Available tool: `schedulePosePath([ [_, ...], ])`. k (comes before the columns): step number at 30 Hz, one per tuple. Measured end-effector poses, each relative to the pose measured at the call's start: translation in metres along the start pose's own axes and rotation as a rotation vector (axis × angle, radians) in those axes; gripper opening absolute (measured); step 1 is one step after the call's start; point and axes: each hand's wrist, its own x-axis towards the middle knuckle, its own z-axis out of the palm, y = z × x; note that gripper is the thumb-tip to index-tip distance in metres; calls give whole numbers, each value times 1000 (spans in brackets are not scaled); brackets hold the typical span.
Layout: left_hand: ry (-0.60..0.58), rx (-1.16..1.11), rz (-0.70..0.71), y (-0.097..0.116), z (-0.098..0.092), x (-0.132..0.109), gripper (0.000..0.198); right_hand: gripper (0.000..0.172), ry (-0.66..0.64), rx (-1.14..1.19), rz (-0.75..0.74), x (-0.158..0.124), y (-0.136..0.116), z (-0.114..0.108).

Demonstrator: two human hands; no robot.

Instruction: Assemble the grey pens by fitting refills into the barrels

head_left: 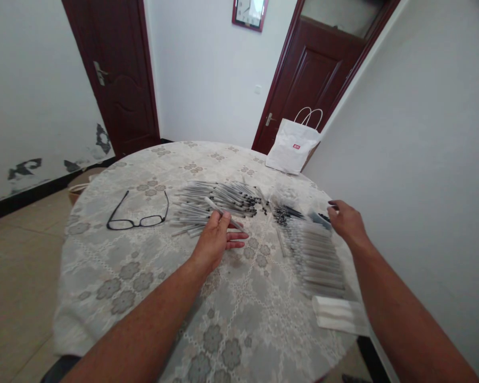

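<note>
My left hand (219, 236) is closed on one grey pen barrel (219, 211) at the near edge of a heap of several grey pen barrels (215, 201) in the middle of the round table (143, 298). My right hand (345, 219) reaches to the far end of a row of thin refills with black tips (311, 250) laid side by side at the table's right; its fingers are curled over the dark tips, and whether they hold one is hidden.
Black-framed glasses (138, 218) lie on the table's left. A white paper bag (293, 146) stands at the far right edge, and a flat white packet (337, 314) lies near the front right edge. Two dark red doors and white walls surround the table.
</note>
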Motion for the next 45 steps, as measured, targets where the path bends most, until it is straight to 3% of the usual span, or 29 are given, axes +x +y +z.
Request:
schedulePosePath([
  [2, -2, 6, 0, 0, 1, 0, 35, 36, -53, 213, -87, -27, -37, -2],
  [4, -7, 15, -3, 0, 2, -1, 35, 36, -186, 413, -178, -61, -79, -2],
  [6, -22, 26, -6, 0, 3, -3, 35, 33, -320, 541, -288, -96, -120, -1],
  [8, -46, 38, -5, 0, 3, -4, 35, 28, -363, 625, -364, -125, -154, 2],
  [13, -41, 73, 0, -1, 3, -4, 33, 18, -316, 723, -435, -155, -192, 16],
  [19, -80, 131, -1, 1, 6, -8, 34, 18, -246, 821, -348, -163, -191, 24],
  [26, -105, 256, -15, 1, 8, -11, 36, 19, -202, 819, -365, -164, -179, 31],
  [37, 170, 97, 188, 7, -10, 11, 36, 19, -149, 669, -376, -153, -159, 33],
  [45, 223, 53, 241, 10, -10, 10, 33, 21, -24, 496, -316, -133, -126, 26],
])
